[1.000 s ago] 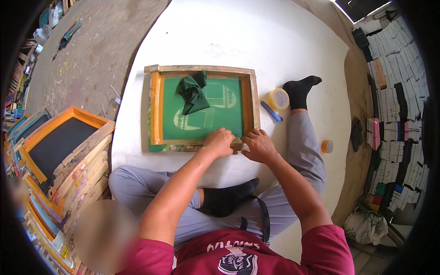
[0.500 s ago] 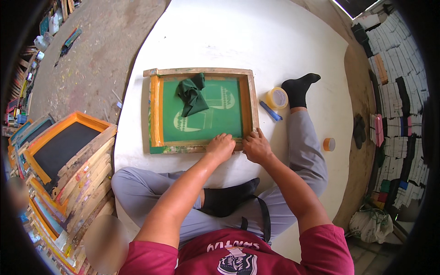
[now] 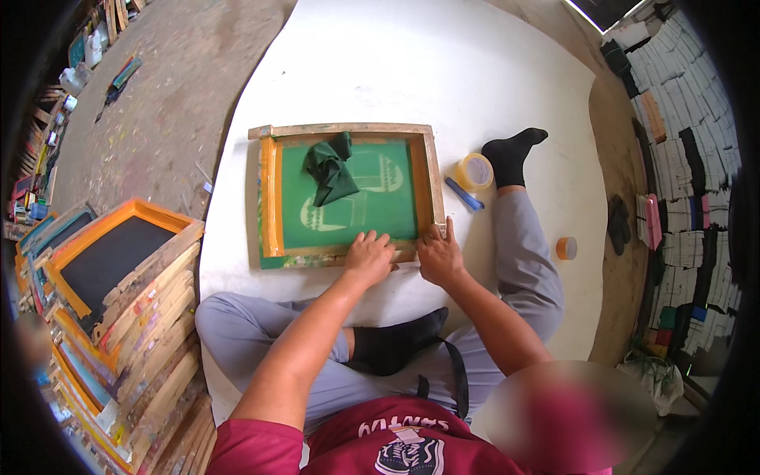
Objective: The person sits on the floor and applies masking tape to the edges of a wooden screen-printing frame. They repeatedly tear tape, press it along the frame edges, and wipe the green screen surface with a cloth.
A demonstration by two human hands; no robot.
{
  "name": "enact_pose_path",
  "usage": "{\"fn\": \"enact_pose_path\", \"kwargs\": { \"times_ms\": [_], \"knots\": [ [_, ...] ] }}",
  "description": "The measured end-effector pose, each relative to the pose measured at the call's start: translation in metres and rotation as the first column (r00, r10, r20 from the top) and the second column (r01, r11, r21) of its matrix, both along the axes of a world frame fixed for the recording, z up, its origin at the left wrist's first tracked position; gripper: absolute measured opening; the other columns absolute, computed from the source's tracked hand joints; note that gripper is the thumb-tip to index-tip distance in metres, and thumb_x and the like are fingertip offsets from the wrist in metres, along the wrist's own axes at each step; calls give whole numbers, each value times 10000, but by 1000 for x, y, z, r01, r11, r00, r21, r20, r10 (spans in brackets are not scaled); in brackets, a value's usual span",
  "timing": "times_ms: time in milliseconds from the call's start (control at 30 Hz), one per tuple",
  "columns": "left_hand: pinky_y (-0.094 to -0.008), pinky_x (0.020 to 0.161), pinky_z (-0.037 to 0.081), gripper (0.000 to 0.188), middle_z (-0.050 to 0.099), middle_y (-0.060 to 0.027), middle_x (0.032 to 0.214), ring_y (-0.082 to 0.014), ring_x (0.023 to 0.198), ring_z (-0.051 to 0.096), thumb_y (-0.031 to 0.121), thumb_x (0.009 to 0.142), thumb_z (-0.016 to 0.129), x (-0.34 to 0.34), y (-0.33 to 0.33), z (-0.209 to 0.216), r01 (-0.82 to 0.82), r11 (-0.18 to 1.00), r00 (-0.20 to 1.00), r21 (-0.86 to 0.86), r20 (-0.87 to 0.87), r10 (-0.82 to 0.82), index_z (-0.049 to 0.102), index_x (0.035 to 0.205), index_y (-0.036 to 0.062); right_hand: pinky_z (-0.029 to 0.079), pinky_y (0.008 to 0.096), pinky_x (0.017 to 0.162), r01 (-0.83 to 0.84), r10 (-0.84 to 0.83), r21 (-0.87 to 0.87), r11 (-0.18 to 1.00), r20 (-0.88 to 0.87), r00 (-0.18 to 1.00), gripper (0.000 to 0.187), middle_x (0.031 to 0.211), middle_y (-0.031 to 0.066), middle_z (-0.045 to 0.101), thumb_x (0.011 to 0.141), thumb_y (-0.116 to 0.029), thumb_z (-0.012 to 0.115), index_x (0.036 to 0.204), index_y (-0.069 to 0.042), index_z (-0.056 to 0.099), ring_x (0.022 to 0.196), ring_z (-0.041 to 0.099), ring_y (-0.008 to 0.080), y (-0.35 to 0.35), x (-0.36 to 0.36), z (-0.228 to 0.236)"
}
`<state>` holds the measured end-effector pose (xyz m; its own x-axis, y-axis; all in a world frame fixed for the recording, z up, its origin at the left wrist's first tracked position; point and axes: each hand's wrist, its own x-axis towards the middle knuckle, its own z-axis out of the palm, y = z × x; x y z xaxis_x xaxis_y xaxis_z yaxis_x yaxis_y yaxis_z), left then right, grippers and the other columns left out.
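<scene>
White sheet [image 3: 443, 71], hands [image 3: 404, 255] on frame [image 3: 346, 194]

Not much moved here. The left hand [image 3: 369, 258] was bunched up right against the right hand [image 3: 439, 255] at the near right corner of the screen frame [image 3: 345, 130] a second ago; now it's slid a bit left along the near rail, fingers spread flat on the tape edge, with a small gap between the two hands. The right hand shifted slightly too, fingers now pointing up onto the corner. The view itself drifted a little, so the frame sits a touch differently in the picture.
</scene>
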<state>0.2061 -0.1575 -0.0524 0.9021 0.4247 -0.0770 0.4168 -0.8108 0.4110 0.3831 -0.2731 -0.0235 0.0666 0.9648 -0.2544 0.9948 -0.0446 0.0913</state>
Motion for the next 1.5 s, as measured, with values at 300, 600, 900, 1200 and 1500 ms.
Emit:
{"fn": "enact_pose_path", "kwargs": {
  "times_ms": [300, 600, 900, 1200, 1500],
  "knots": [
    [-409, 957, 467, 104, 695, -44, 990, -273, 1093, 622, 142, 856, 694, -18, 6, -19, -30, 995, 996, 99, 81, 22, 784, 902, 117, 572, 468, 928, 142, -117, 32, 989, -410, 905, 432, 1102, 132, 702, 724, -227, 814, 1106, -62, 699, 1100, 673, 358, 10, -11, -17],
    [-413, 925, 488, 140, 677, -69, 1001, -284, 1050, 632, 133, 808, 750, -33, 7, -33, -59, 991, 991, 116, 127, 44, 749, 942, 90, 560, 469, 927, 132, -95, 57, 990, -430, 898, 383, 1063, 151, 676, 693, -163, 780, 1038, -35, 675, 1069, 647, 382, 32, -55, -37],
    [-421, 949, 483, 374, 660, -43, 1081, -273, 1103, 596, 244, 743, 868, -84, 25, -18, -138, 990, 979, 7, 152, 135, 746, 1068, 106, 548, 469, 950, 270, -167, 152, 951, -482, 860, 478, 1088, 115, 674, 701, -260, 853, 1117, -61, 727, 1064, 639, 355, 19, -48, -21],
    [-438, 1006, 481, 453, 662, -65, 1142, -286, 1145, 593, 349, 802, 858, -51, 9, -14, -106, 992, 975, -67, 187, 117, 751, 1161, 94, 543, 460, 965, 257, -148, 89, 962, -620, 770, 479, 1079, 116, 734, 701, -327, 920, 1080, -78, 769, 1043, 675, 340, 22, -22, -7],
    [-440, 1045, 486, 515, 698, -81, 1142, -300, 1187, 605, 492, 781, 880, -11, 15, 8, -215, 927, 976, -306, -110, 190, 795, 1087, 86, 454, 435, 1079, 61, -15, 98, 993, -418, 908, 333, 1035, 19, 747, 722, -322, 905, 998, -161, 812, 1112, 637, 274, 16, 38, 35]
  ]
}}
